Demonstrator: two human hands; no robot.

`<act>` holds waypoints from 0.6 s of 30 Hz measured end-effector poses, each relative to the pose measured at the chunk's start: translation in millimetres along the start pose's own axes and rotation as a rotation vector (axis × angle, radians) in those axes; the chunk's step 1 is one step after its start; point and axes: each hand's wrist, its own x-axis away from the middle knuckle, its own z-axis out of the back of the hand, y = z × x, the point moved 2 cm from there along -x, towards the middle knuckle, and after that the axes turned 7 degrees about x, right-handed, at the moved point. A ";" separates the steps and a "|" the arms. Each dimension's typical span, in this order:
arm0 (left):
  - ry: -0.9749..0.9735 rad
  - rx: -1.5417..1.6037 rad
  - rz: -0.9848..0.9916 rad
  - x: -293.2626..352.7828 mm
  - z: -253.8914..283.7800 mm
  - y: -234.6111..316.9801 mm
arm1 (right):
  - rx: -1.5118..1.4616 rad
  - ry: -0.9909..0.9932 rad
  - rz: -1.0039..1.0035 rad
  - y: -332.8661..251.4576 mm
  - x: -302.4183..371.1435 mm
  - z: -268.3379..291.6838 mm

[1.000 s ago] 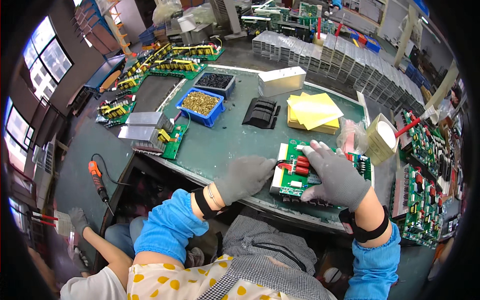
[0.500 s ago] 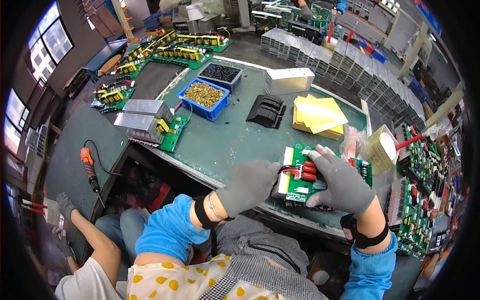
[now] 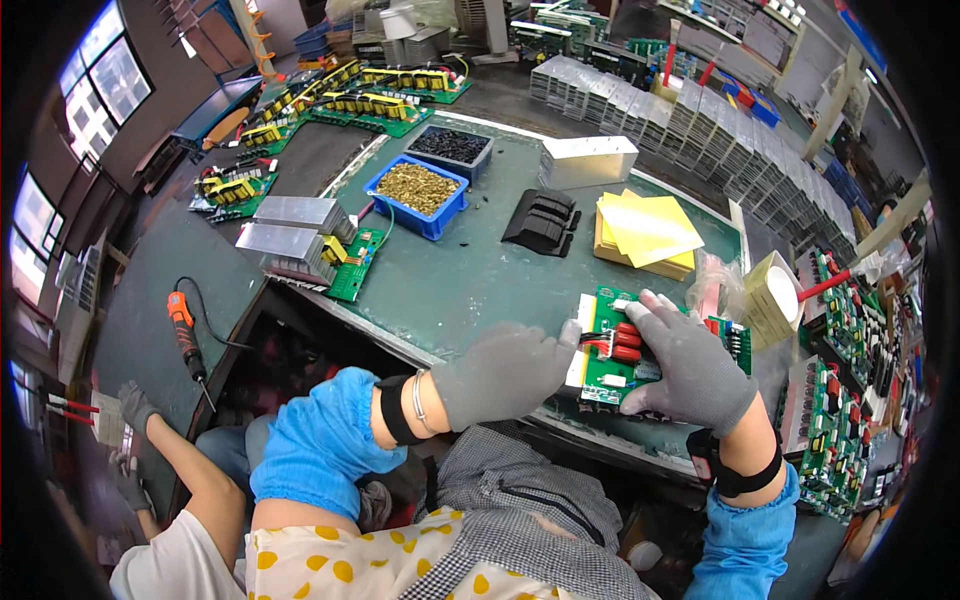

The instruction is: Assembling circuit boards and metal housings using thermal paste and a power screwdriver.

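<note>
On the green-topped bench lies a green circuit board (image 3: 603,376) with red capacitors, black and red wires and a pale strip along its left side. My right hand (image 3: 695,365), in a grey glove, spans the board from above, thumb by the near edge and fingers toward the far one, gripping it. My left hand (image 3: 505,378), gloved too, is closed with fingers curled at the board's left edge beside the wires. Whatever sits in those fingers is hidden. Yellow sheets (image 3: 652,230) are stacked beyond the board, with black plastic parts (image 3: 541,222) left of them.
A blue bin (image 3: 436,226) of brass-coloured pieces and a grey bin (image 3: 480,172) of black ones stand farther back. A metal block (image 3: 588,162) is near them. Heat sinks (image 3: 290,245) sit left, by an orange electric screwdriver (image 3: 181,312). A co-worker's gloved hand (image 3: 136,406) shows far left.
My left hand has shifted a little right, its fingertips closer over the board's left edge. My right hand stays on the board. The whole view has slid slightly.
</note>
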 end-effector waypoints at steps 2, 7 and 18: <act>-0.083 -0.069 0.000 -1.5 -2.1 1.2 | 0.002 -0.003 0.008 2.5 0.3 -0.5; 0.370 0.753 0.309 9.5 -30.1 -15.1 | 0.026 0.016 0.034 -2.0 -1.9 -0.1; 0.019 -0.051 0.135 0.5 -5.8 -3.5 | 0.017 0.018 0.029 -2.8 -0.2 -1.0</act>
